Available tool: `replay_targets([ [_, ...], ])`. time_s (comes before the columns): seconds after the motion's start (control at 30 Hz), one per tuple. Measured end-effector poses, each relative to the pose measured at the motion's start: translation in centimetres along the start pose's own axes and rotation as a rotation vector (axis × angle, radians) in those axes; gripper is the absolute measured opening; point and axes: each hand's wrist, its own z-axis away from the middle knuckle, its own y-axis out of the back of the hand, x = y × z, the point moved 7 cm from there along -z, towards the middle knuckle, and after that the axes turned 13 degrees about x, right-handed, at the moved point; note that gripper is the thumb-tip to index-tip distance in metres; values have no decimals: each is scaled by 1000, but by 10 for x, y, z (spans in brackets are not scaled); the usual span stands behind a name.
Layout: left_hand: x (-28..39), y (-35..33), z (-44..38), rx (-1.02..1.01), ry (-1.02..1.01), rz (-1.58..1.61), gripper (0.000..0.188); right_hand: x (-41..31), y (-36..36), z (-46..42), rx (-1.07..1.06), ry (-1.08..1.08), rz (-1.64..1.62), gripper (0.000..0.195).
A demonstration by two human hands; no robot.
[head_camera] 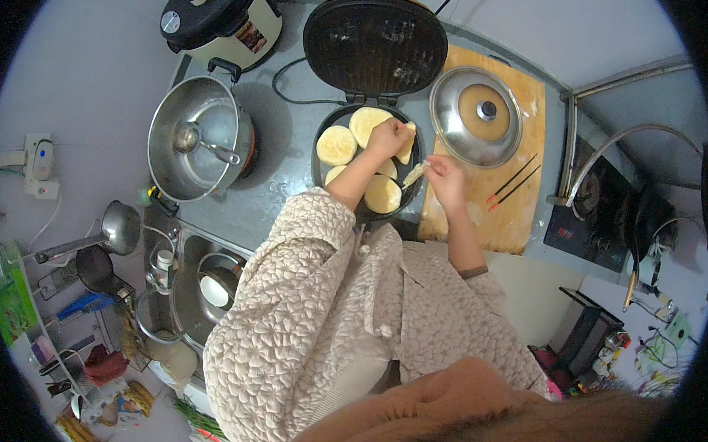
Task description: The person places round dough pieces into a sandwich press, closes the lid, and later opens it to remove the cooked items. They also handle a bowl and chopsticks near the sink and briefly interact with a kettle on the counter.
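Several round, pale yellow flatbreads (336, 145) lie in the black lower pan of an electric griddle (316, 174), whose dark lid (376, 42) stands raised behind. At the pan's right side, my left hand (388, 138) has its fingers on a folded or torn flatbread piece (407, 144), which stands tilted. Just outside the pan's right rim, my right hand (445, 178) pinches a thin, torn strip of flatbread (415, 174) between its fingertips. The undersides of the breads are hidden, and my left forearm covers part of the pan.
Right of the griddle, a wooden board (511, 214) bears a steel lid (477, 118) and chopsticks (513, 181). A steel pot (166, 116) with a ladle (187, 138) stands left, near an electric pressure cooker (239, 39). A sink (193, 260) lies front left; a stove (585, 234) is right.
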Motion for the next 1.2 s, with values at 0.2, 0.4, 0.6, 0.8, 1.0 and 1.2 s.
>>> replay_targets([
  [0.2, 7, 59, 18, 280, -88, 137, 17, -81, 11, 6, 370, 587, 334, 20],
  [0.4, -27, 96, 55, 210, 99, 93, 17, -41, -4, -16, 56, 520, 529, 18],
  [0.6, -31, 106, 75, 287, 52, 17, 20, -43, -50, 0, -60, 731, 771, 30],
  [0.8, -50, 130, 104, 347, 127, 130, 18, -54, -54, 4, 25, 936, 805, 29],
  [1.0, -65, 147, 115, 405, 144, 191, 19, -59, -50, -36, 143, 773, 701, 19],
  [1.2, -69, 153, 126, 388, 235, 238, 19, -60, -84, -39, -141, 1021, 607, 23],
])
